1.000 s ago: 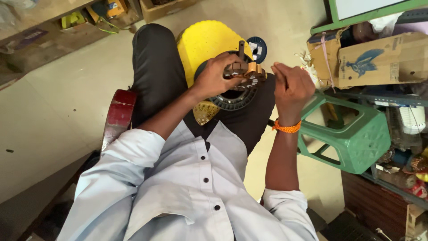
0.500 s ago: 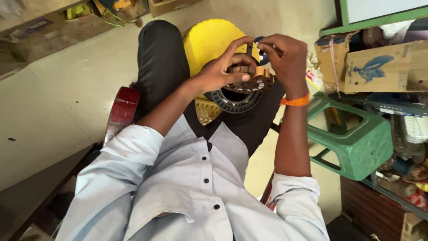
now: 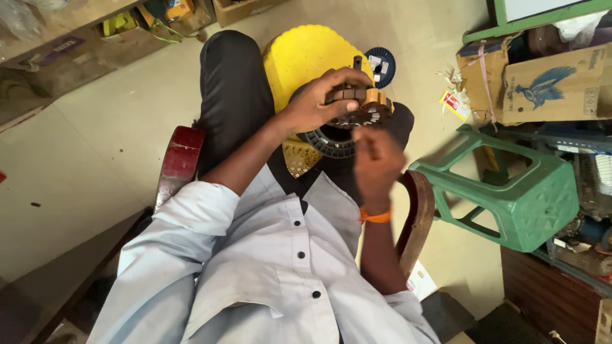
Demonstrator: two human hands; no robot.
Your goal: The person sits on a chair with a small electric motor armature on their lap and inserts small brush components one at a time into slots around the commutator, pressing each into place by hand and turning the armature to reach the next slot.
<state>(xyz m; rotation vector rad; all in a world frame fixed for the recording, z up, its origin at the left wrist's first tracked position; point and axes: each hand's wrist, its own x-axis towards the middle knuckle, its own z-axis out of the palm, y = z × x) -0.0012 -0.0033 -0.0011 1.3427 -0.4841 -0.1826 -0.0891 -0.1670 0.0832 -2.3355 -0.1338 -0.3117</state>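
Left hand (image 3: 319,102) grips one round wound stator (image 3: 360,108); right hand (image 3: 377,159) blurred, grip unclear.

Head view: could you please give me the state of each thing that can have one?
Left hand: closed around the round toothed part.
Round toothed part: held up above the lap.
Right hand: raised below the part, blurred, grip unclear.
Green stool: tipped on its side.
Cardboard box: closed.

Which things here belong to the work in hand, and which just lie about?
In hand:
left hand gripping round brown slotted motor core
right hand, blurred, just below it
black ring-shaped part on the lap

Lying about:
yellow plastic stool
green plastic stool
cardboard box
blue wire spool
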